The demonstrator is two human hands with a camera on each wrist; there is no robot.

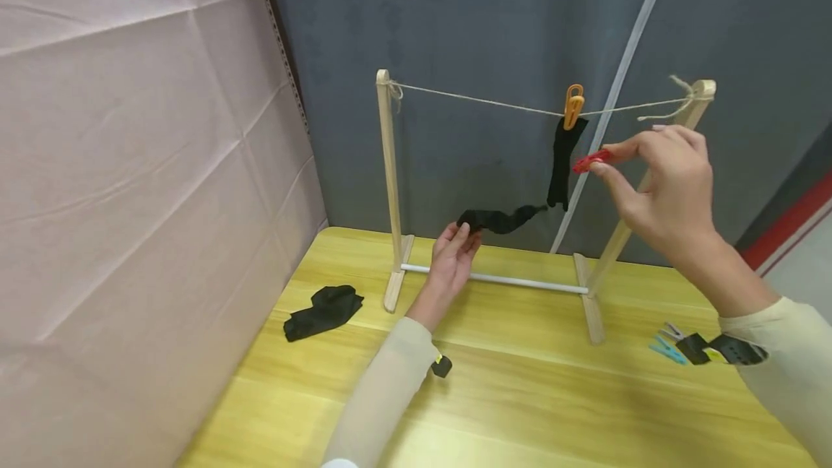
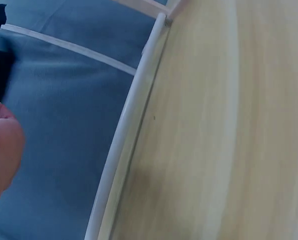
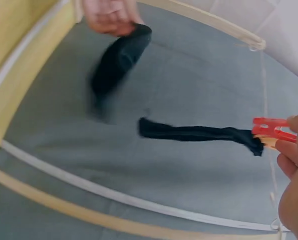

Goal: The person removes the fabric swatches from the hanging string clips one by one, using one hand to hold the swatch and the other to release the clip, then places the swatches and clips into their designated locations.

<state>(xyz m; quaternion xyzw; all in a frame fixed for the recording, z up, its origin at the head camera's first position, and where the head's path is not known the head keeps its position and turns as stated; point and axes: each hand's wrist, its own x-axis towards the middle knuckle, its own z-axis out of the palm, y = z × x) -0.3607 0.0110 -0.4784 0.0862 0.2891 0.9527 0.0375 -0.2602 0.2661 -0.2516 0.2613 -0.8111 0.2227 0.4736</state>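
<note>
My left hand (image 1: pixel 453 257) pinches one end of a black sock (image 1: pixel 499 221), whose free end swings out to the right below the line. Between thumb and fingertips, my right hand (image 1: pixel 672 186) holds a red clothespin (image 1: pixel 591 160) near the right post. An orange clothespin (image 1: pixel 573 107) fixes another black sock (image 1: pixel 564 165) to the string (image 1: pixel 481 100). In the right wrist view the held sock (image 3: pixel 120 60) looks blurred, and the red clothespin (image 3: pixel 273 129) overlaps the orange one. Only part of the left hand (image 2: pixel 4 145) shows in the left wrist view.
A wooden frame (image 1: pixel 390 179) carries the string, with a white bar (image 1: pixel 500 279) low across it. Another black sock (image 1: pixel 323 313) lies on the yellow table (image 1: pixel 520 396) at left. A blue clothespin (image 1: pixel 667 350) lies near the right forearm. A grey curtain stands behind.
</note>
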